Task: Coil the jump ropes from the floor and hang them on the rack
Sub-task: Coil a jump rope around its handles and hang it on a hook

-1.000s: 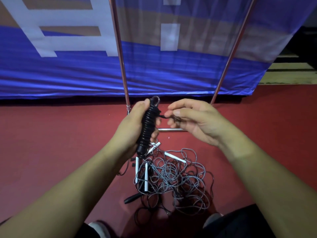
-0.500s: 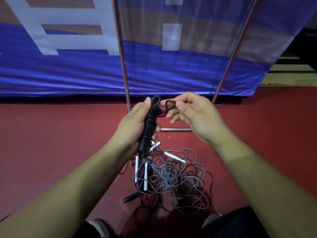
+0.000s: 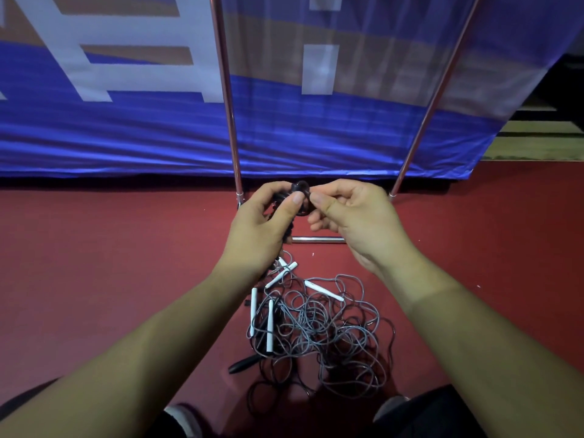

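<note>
- Blue banner (image 3: 126, 140): hangs behind the work area, lower edge down at the floor.
- Red floor (image 3: 110, 263): carries the ropes not yet coiled.
- Rack (image 3: 226, 90): two chrome uprights rise in front of the banner. The base bar lies on the floor just beyond the hands. The hanging rail is out of frame, so I cannot tell what is on it.
- Grey jump ropes (image 3: 335, 330): a loose tangle on the floor below the hands, with white handles (image 3: 270, 330) and one black handle (image 3: 245, 363) mixed in.
- Left hand (image 3: 256, 235): fingers and thumb wrapped round the black coiled jump rope (image 3: 291, 228), held upright above the tangle.
- Right hand (image 3: 360, 226): thumb and forefinger pinch the small end loop (image 3: 301, 187) at the top of the coil.
- Step, as judged: securing the tail of the wound black rope; hanging not yet done.
- Next move: tuck or cinch the loop so the wraps hold, then lift the coil to the rack without slackening the left grip. Grey tangle remains.
</note>
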The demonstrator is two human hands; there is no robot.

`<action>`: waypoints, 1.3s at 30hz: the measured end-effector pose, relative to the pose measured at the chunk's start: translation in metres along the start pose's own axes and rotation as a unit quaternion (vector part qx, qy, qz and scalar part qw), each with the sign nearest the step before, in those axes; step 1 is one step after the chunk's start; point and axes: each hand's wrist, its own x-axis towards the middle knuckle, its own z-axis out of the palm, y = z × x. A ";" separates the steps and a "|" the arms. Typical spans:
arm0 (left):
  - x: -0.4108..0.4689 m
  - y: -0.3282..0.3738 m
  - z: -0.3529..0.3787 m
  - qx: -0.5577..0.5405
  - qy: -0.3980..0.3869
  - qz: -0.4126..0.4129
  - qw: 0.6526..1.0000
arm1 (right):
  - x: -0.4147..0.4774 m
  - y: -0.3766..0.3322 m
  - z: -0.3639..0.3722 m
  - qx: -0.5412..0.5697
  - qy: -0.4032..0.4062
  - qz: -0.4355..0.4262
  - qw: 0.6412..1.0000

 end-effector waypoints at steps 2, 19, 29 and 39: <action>0.000 -0.003 0.000 0.034 -0.008 0.019 0.999 | 0.000 0.000 0.001 0.001 0.012 0.007 1.000; -0.006 -0.005 0.001 0.043 -0.080 0.050 0.995 | -0.001 -0.008 -0.012 0.032 -0.007 0.110 0.993; 0.005 -0.008 -0.003 0.126 -0.078 0.081 0.986 | -0.003 -0.002 0.001 0.032 0.023 0.058 0.998; 0.010 -0.007 -0.019 0.358 -0.136 0.161 0.910 | 0.012 -0.011 -0.021 0.029 -0.036 0.183 0.982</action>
